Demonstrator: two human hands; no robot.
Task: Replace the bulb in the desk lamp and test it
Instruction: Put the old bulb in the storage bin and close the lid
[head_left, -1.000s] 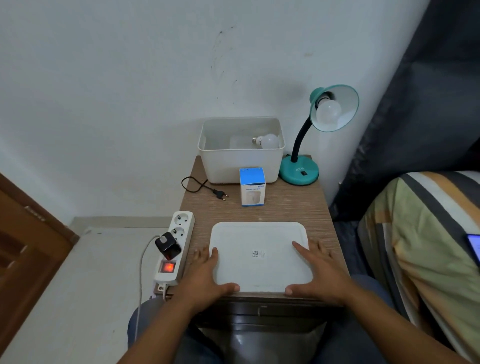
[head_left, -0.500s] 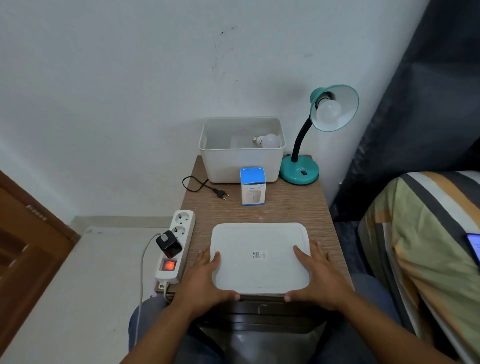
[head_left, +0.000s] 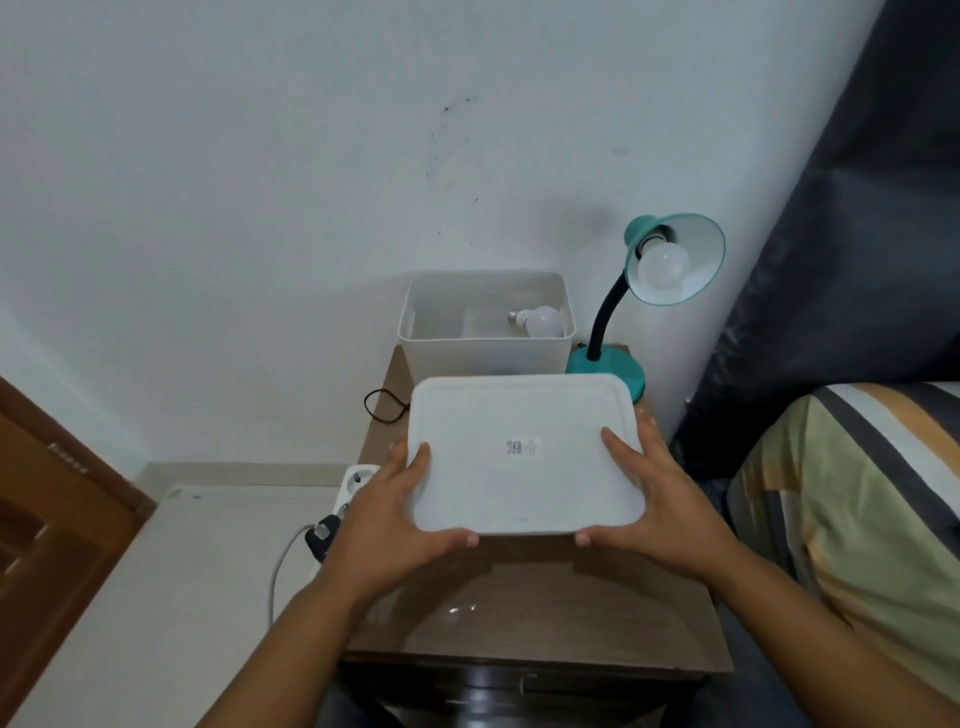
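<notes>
Both my forearms reach up from the bottom of the frame. My left hand grips the white lid at its left edge, my right hand at its right, thumbs on top.

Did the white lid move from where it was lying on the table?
Yes. The white lid has been lifted off the table and carried toward the white bin, held by the left hand and right hand.

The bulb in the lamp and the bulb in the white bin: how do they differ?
The bulb in the lamp is screwed into the socket, its base hidden; the bulb in the white bin lies loose on its side, its metal screw base showing. The first sits under the teal shade, the second on the bin's floor. Both are white, round and unlit.
</notes>
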